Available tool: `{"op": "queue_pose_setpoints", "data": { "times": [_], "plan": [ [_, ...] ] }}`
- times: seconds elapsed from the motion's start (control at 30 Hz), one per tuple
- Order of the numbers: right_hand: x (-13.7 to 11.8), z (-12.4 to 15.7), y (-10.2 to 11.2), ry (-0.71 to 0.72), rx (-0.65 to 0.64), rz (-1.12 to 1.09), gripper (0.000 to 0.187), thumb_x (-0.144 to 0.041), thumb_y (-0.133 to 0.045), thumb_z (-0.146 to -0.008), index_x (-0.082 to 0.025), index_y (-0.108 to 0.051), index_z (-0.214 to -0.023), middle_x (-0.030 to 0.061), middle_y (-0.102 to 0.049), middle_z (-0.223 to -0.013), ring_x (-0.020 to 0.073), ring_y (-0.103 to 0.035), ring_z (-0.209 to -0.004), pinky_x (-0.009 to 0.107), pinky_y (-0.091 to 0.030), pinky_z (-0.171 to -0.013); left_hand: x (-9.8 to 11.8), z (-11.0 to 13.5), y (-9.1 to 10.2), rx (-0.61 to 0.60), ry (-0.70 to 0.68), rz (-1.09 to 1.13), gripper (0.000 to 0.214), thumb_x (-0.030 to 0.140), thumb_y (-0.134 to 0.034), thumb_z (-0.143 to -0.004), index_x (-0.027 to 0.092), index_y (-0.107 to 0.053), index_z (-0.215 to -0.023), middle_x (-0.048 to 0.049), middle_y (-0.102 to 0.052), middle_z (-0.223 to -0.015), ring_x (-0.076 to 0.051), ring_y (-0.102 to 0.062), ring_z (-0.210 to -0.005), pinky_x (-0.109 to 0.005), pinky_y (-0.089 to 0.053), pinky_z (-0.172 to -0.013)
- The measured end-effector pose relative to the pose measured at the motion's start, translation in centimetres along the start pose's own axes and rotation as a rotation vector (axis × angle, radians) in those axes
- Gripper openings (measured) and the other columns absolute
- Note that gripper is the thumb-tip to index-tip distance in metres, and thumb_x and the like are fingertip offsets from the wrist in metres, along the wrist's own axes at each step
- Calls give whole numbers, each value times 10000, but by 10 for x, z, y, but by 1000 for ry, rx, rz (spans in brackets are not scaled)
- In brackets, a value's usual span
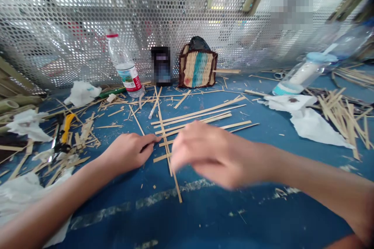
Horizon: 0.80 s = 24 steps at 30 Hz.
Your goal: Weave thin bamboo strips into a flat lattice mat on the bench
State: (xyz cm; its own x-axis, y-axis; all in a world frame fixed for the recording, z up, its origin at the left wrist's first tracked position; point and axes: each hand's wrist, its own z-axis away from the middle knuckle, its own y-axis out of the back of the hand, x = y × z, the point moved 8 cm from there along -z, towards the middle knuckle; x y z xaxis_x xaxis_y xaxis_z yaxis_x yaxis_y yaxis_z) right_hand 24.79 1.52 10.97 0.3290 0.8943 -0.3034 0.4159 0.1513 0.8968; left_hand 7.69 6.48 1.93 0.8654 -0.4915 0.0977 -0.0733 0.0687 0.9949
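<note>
Narrow bamboo strips (pixel 201 107) lie side by side in front of me, with thin upright strips (pixel 177 186) crossing them near their left ends. My left hand (pixel 131 149) rests beside the crossing. Its index finger is stretched out, the tip touching a strip end, and the thumb lies lower, apart from it. Over the strips, just right of the crossing, is my right hand (pixel 213 153). Its fingers bend downward and are smeared by motion, so whether they grip a strip is unclear. That hand hides the middle of several strips.
Behind stand a plastic bottle (pixel 127 70), a phone (pixel 161 66) and a small woven basket (pixel 198 68) against a perforated metal screen (pixel 131 4). At left lie a yellow-handled cutter (pixel 67 126), tissues (pixel 27 124) and scraps. A lidded cup (pixel 300 74), tissue and a strip pile (pixel 344 114) sit right.
</note>
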Motion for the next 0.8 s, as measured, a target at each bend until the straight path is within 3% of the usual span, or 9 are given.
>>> {"op": "queue_pose_setpoints", "data": {
  "times": [0.13, 0.23, 0.43, 0.6, 0.8],
  "plan": [
    [89, -11, -36, -163, 16, 50, 295, -126, -477, -980, -194, -673, -1190, 94, -687, -1145, 236, -583, -1019, 415, -430, -922, 2, 2, 0, 61, -44, -41, 431, 333, -360, -966, 263, -706, -1213, -38, -739, -699, -208, -676, -621, -280, -434, -576],
    [122, -7, -53, -208, 14, 74, 222, -163, -522, -988, -182, -688, -1133, 101, -676, -1127, 237, -577, -1024, 419, -421, -934, 6, 4, 1, 84, -90, -74, 439, 319, -354, -967, 245, -704, -1221, -50, -749, -718, -208, -682, -615, -278, -441, -563],
    [107, -8, -58, -215, -2, 53, 118, -241, -590, -990, -176, -688, -1007, 73, -652, -1037, 214, -563, -981, 372, -411, -897, 13, 5, 4, 149, -153, -123, 432, 293, -343, -977, 223, -692, -1223, -50, -761, -731, -216, -702, -620, -299, -470, -584],
    [106, -11, -56, -239, 6, 62, 116, -232, -562, -1003, -180, -664, -982, 67, -650, -1021, 218, -560, -984, 377, -407, -885, 12, 5, 4, 149, -127, -165, 434, 314, -327, -988, 227, -654, -1260, -42, -763, -749, -195, -699, -629, -279, -472, -591],
    [119, -8, -36, -247, 23, -48, 199, -146, -467, -1012, -186, -662, -1023, 66, -690, -1035, 193, -607, -959, 352, -445, -841, 5, 5, 6, 163, -58, -121, 432, 350, -280, -1014, 234, -615, -1260, 4, -676, -599, -169, -647, -547, -251, -398, -532]
  ]
}}
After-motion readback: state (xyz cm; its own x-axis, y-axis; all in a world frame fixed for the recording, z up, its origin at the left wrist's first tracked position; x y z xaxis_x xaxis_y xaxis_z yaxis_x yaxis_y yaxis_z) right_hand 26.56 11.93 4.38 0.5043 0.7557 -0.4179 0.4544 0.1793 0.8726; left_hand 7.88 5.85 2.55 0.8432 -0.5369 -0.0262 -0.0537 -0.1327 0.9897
